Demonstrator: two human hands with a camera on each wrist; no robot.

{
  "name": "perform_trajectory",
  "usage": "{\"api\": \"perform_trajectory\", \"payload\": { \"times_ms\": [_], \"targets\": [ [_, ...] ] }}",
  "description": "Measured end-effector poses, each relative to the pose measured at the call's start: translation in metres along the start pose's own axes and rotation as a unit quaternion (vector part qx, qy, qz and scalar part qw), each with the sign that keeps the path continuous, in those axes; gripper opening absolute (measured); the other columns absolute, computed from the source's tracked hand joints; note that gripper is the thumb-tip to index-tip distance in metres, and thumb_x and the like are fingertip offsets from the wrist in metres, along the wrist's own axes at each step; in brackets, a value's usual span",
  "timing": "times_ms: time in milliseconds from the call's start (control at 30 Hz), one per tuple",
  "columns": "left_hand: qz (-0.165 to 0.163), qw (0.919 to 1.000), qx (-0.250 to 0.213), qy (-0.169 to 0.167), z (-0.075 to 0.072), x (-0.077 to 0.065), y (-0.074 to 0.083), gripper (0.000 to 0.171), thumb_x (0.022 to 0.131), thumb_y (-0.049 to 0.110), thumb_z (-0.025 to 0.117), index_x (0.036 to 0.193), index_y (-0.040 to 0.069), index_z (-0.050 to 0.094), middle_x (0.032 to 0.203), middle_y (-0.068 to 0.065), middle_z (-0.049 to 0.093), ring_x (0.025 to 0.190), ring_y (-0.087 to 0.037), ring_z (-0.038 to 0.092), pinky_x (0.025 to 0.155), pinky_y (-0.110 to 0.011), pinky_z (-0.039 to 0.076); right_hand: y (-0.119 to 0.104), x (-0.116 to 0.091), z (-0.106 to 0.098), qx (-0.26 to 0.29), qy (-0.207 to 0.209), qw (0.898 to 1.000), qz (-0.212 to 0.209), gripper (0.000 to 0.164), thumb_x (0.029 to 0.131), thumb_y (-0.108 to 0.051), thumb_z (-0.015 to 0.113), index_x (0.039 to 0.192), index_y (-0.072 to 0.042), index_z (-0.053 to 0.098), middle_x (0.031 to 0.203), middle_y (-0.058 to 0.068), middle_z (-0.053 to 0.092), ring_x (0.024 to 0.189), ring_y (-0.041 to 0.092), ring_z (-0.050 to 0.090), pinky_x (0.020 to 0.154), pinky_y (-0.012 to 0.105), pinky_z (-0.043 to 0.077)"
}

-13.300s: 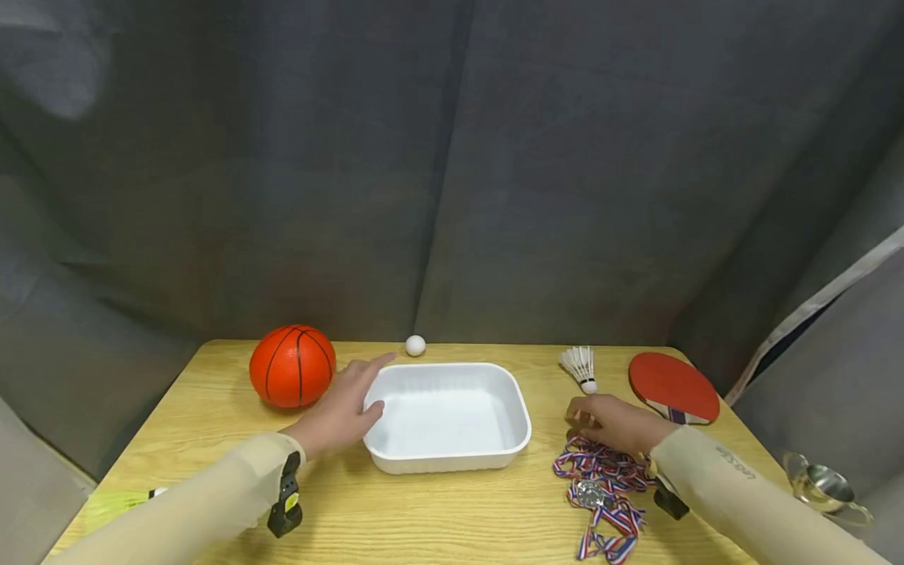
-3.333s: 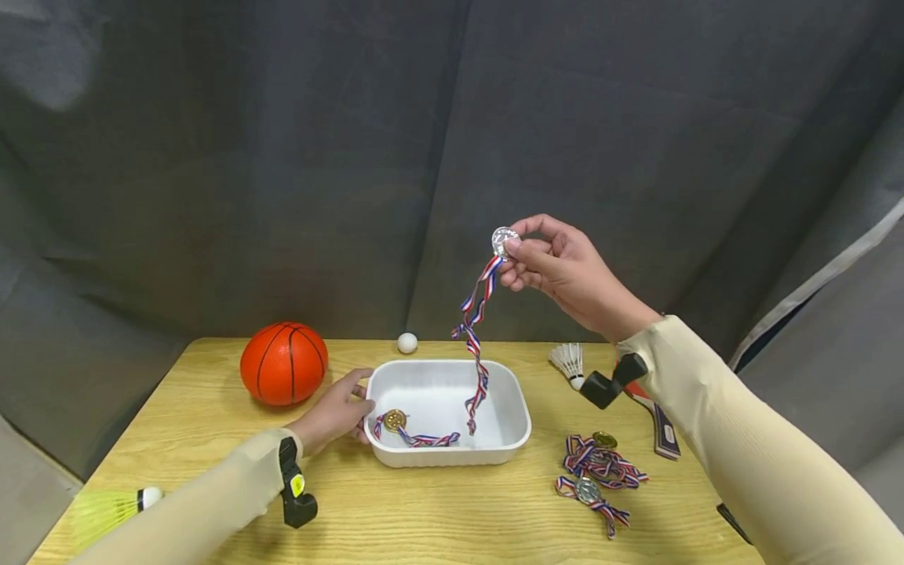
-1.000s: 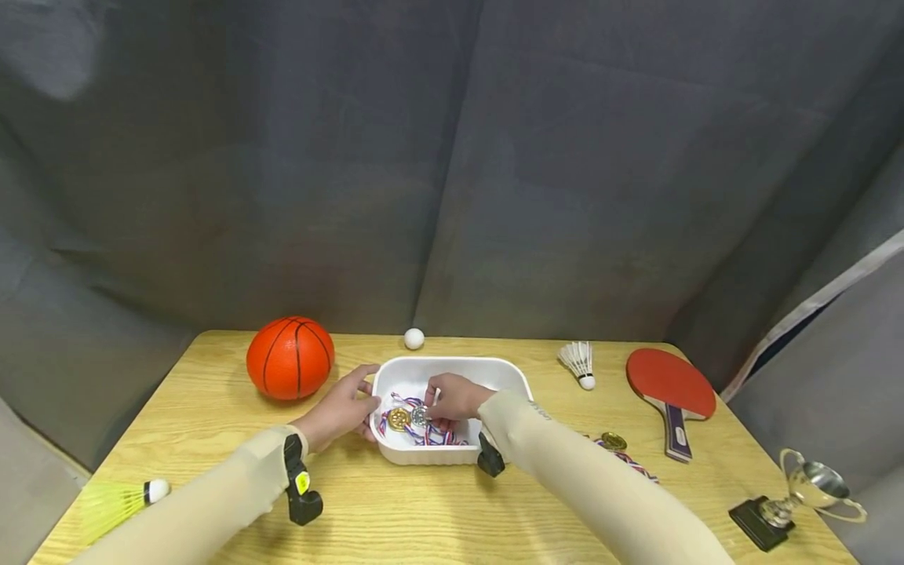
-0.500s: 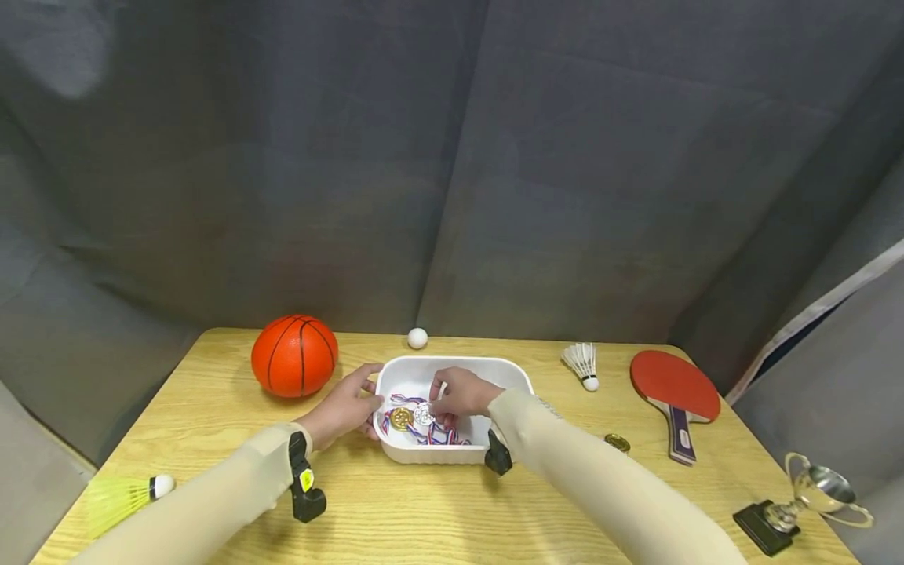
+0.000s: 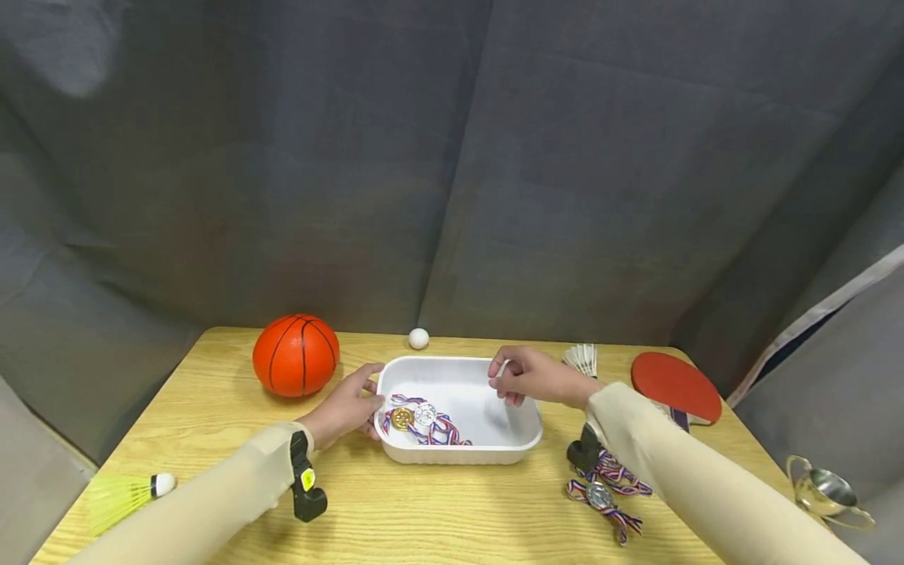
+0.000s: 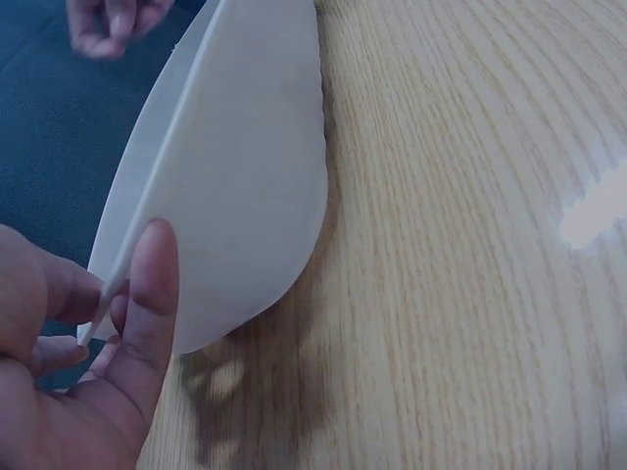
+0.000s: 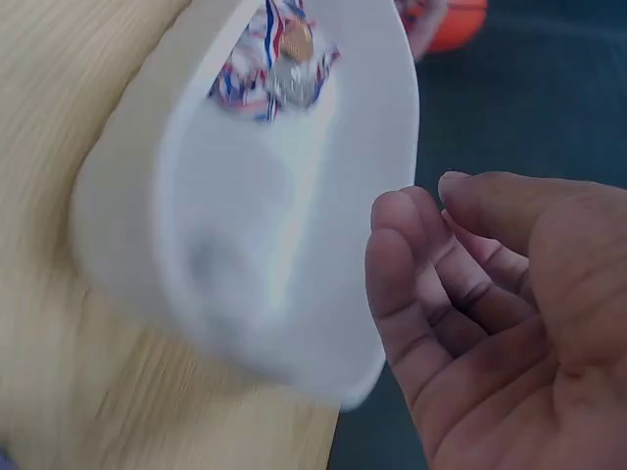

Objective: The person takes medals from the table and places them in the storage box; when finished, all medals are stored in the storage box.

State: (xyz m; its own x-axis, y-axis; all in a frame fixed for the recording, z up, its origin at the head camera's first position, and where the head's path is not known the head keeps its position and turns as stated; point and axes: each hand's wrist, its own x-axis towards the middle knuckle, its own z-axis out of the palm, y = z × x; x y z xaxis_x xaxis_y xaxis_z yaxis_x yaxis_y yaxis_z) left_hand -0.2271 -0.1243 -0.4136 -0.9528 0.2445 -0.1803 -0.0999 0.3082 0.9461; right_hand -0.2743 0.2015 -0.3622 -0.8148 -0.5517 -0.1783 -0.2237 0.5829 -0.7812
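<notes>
In the head view a white plastic tub stands at the middle of the table. My left hand grips its left rim; in the left wrist view the thumb lies on the outer wall and fingers reach over the edge. A gold medal and a silver medal lie side by side at the tub's left end, their striped ribbons bunched around them. Above the tub's right end is my right hand, fingers loosely bent and nothing between them. Another silver medal lies on the table beside tangled ribbons, partly behind the right wrist.
An orange mini basketball sits left of the tub, a white ball behind it. On the right are a white shuttlecock, a red table tennis bat and a trophy cup. A yellow shuttlecock lies front left.
Over these frames the right hand brought a silver medal into the tub beside the gold one, then let go and moved up and right. The left hand stays at the left rim.
</notes>
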Motion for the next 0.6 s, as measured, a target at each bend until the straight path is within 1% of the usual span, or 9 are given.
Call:
{"api": "perform_trajectory", "payload": {
  "times_ms": [100, 167, 267, 367, 467, 600],
  "targets": [
    [-0.001, 1.0000, -0.001, 0.001, 0.000, 0.000, 0.000, 0.062, 0.103, -0.003, 0.050, 0.161, 0.001, 0.029, 0.130, -0.028, 0.047, 0.077, -0.027, 0.066, 0.060, -0.033, 0.066, 0.014, -0.024, -0.012, 0.009, 0.005, 1.000, 0.001, 0.017, 0.101, -0.008, 0.064, 0.112, 0.005, 0.059, 0.084, 0.013, 0.068, 0.073, 0.016, 0.064, 0.066, 0.026, 0.062],
    [-0.001, 1.0000, -0.003, 0.001, 0.000, -0.001, -0.001, 0.062, 0.103, -0.003, 0.050, 0.161, 0.001, 0.029, 0.130, -0.028, 0.046, 0.076, -0.027, 0.066, 0.060, -0.033, 0.066, 0.027, -0.040, -0.016, 0.009, 0.011, 1.000, 0.002, 0.018, 0.101, -0.008, 0.064, 0.111, 0.006, 0.060, 0.084, 0.014, 0.068, 0.073, 0.017, 0.063, 0.065, 0.028, 0.062],
    [-0.002, 1.0000, -0.003, -0.001, 0.000, -0.001, -0.002, 0.062, 0.103, -0.003, 0.050, 0.161, 0.001, 0.029, 0.130, -0.027, 0.047, 0.077, -0.027, 0.066, 0.060, -0.033, 0.066, 0.046, -0.063, -0.018, 0.004, 0.018, 1.000, 0.012, 0.018, 0.102, -0.010, 0.063, 0.111, 0.005, 0.061, 0.083, 0.011, 0.068, 0.074, 0.017, 0.063, 0.066, 0.030, 0.063],
    [0.001, 1.0000, 0.001, 0.000, -0.001, 0.001, -0.002, 0.061, 0.104, -0.002, 0.050, 0.161, 0.002, 0.029, 0.129, -0.027, 0.047, 0.076, -0.027, 0.066, 0.060, -0.034, 0.066, 0.063, -0.086, -0.016, 0.012, 0.023, 0.999, 0.020, 0.018, 0.103, -0.011, 0.062, 0.110, 0.006, 0.060, 0.085, 0.013, 0.069, 0.074, 0.016, 0.065, 0.065, 0.031, 0.064],
    [0.004, 1.0000, 0.003, 0.000, -0.002, 0.003, -0.002, 0.060, 0.104, -0.002, 0.050, 0.161, 0.001, 0.030, 0.128, -0.027, 0.048, 0.076, -0.028, 0.066, 0.060, -0.034, 0.066, 0.080, -0.106, -0.011, 0.031, 0.009, 0.999, 0.020, 0.019, 0.105, -0.012, 0.061, 0.109, 0.007, 0.059, 0.087, 0.015, 0.068, 0.072, 0.014, 0.065, 0.063, 0.028, 0.062],
    [0.001, 1.0000, 0.000, 0.006, -0.001, 0.002, -0.002, 0.060, 0.104, -0.003, 0.050, 0.161, 0.001, 0.031, 0.128, -0.027, 0.048, 0.075, -0.027, 0.066, 0.059, -0.032, 0.065, 0.097, -0.128, -0.001, 0.070, -0.024, 0.997, 0.006, 0.020, 0.106, -0.010, 0.058, 0.108, 0.010, 0.058, 0.084, 0.006, 0.065, 0.069, 0.008, 0.060, 0.056, 0.024, 0.055]
  ]
}}
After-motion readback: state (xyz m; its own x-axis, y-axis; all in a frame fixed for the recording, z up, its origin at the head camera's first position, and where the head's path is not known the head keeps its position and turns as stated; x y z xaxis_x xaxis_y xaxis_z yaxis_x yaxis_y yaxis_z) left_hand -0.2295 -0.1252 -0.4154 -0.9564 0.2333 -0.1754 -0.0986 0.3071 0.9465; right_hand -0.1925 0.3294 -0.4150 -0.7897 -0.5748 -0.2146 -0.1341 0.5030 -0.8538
